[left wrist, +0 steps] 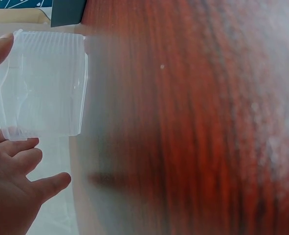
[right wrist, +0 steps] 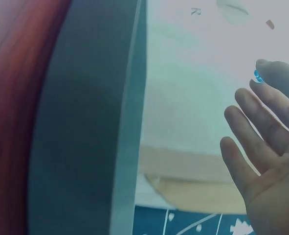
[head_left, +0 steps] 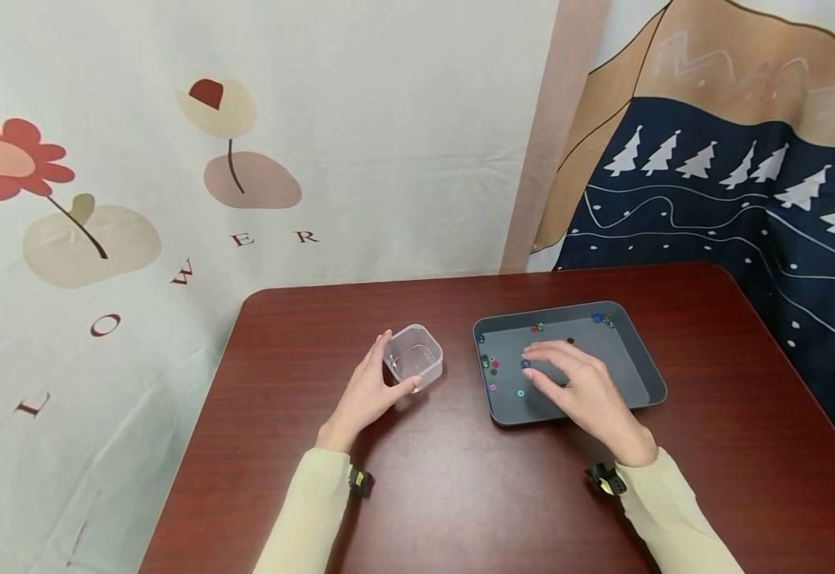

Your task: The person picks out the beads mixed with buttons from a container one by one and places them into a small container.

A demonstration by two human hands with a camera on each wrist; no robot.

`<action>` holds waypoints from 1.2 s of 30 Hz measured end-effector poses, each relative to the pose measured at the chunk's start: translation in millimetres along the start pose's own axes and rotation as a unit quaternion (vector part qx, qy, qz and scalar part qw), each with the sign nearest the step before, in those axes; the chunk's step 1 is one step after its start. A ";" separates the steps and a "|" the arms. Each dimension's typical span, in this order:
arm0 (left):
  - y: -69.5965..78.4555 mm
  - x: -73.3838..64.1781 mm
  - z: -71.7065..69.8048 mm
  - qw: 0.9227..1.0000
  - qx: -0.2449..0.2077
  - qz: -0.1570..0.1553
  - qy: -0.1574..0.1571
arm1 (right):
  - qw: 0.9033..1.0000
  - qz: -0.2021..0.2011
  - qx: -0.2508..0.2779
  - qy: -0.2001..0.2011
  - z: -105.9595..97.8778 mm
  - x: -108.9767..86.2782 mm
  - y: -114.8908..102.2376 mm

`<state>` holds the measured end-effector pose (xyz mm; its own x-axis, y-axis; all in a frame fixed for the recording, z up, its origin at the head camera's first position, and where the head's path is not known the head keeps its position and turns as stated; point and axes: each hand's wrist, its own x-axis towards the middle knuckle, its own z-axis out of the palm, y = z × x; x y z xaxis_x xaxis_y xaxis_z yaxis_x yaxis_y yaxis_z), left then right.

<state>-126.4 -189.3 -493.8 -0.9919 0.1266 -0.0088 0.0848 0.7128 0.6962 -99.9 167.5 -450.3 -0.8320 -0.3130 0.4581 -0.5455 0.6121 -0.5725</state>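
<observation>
My left hand [head_left: 370,391] holds a clear square plastic box [head_left: 416,355], thumb on the near side and fingers on the far side. In the left wrist view, the box [left wrist: 46,83] sits between thumb and fingers, with the little finger sticking out. My right hand [head_left: 586,391] is over the grey tray [head_left: 618,371]. Its thumb and index finger pinch a small blue button-like disc [right wrist: 258,76], while the other fingers spread apart. Several small coloured discs lie in the tray, including a light blue one [head_left: 521,393] and a pink one [head_left: 492,387].
Both things are on a dark red wooden table [head_left: 446,494], with the box left of the tray. A pale printed curtain [head_left: 389,143] hangs behind, and a dark blue cloth with white trees [head_left: 711,207] hangs at the right.
</observation>
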 end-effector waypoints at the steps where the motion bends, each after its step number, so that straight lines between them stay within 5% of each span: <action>1: -0.1 0.1 0.1 1.000 -0.001 0.000 0.000 | 1.000 0.000 0.008 0.002 2.4 2.2 -3.0; 13: -2.9 3.0 2.1 1.000 -0.025 0.014 0.014 | 0.996 -0.028 0.080 0.011 44.6 35.0 -29.5; 20: -5.6 5.5 3.1 0.997 -0.079 0.010 0.018 | 0.995 -0.027 0.092 -0.006 68.0 53.6 -39.8; 36: -8.2 4.9 1.9 0.998 -0.061 0.011 0.007 | 0.997 -0.045 0.056 -0.023 111.7 80.1 -45.5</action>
<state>-131.8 -193.2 -500.9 -0.9912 0.1314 0.0171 0.0957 0.6207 0.7782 -153.0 33.4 -463.5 -0.7813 -0.3985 0.4804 -0.6242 0.4961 -0.6035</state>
